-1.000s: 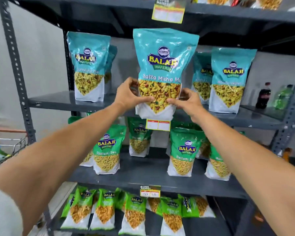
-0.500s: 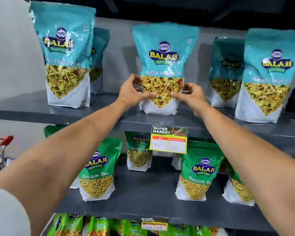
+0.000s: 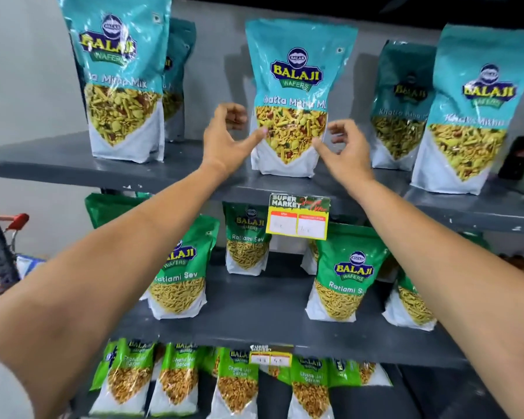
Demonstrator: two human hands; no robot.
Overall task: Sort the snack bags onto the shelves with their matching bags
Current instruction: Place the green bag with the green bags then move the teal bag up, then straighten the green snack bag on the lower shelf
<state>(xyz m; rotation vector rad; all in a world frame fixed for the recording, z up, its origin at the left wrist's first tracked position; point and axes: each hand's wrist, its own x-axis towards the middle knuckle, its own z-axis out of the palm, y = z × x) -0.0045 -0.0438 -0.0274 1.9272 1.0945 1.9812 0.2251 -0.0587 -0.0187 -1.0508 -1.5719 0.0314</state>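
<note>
A teal Khatta Mitha Mix bag (image 3: pixel 294 95) stands upright in the middle of the upper grey shelf (image 3: pixel 73 167). My left hand (image 3: pixel 227 137) is just left of it, fingers spread, thumb tip near the bag's edge. On the bag's right side my right hand (image 3: pixel 345 149) hovers with fingers apart and holds nothing. Matching teal bags stand at the left (image 3: pixel 118 77) and right (image 3: pixel 466 116) of the same shelf, with one more (image 3: pixel 403 107) behind at the right.
Green Ratlami Sev bags (image 3: pixel 179 273) fill the middle shelf, and lighter green Chana Jor Garam bags (image 3: pixel 236 385) lie on the lowest one. A yellow price tag (image 3: pixel 298 217) hangs on the upper shelf's edge. A cart's red handle (image 3: pixel 15 220) shows at far left.
Both hands set the teal bag down on the upper shelf and have let go, drawing slightly apart. The camera has moved closer to the shelves.
</note>
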